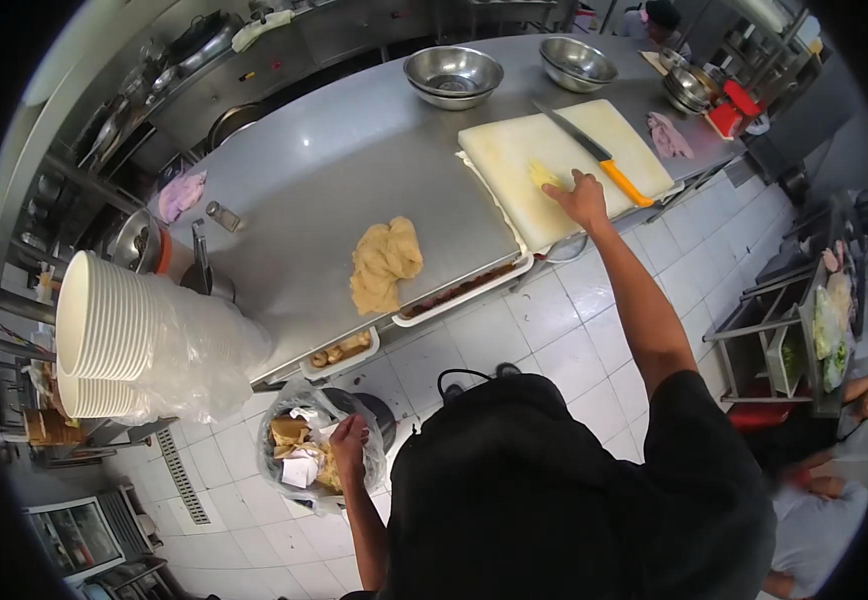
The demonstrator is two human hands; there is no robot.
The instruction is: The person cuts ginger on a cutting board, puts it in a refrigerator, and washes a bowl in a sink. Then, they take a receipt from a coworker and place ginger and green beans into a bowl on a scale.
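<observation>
My right hand (582, 203) reaches over the white cutting board (499, 145), thumb and fingers apart. Its thumb is right at a small heap of pale yellow chopped food (544, 176). A knife (579, 135) with an orange handle lies on the board, beyond that hand. Down at my left side, my left hand (351, 447) is closed, its fingers curled, over a lined trash bin (364, 410). I cannot tell whether it holds anything. The bin contains paper and brown scraps (294, 450).
On the steel table (304, 210) lie a tan crumpled cloth (387, 262), metal bowls (454, 75) and stacked white tubs (104, 320) in plastic. Food trays (464, 290) sit along the near edge. A red scale (734, 110) stands far right. Other people (819, 520) are at lower right.
</observation>
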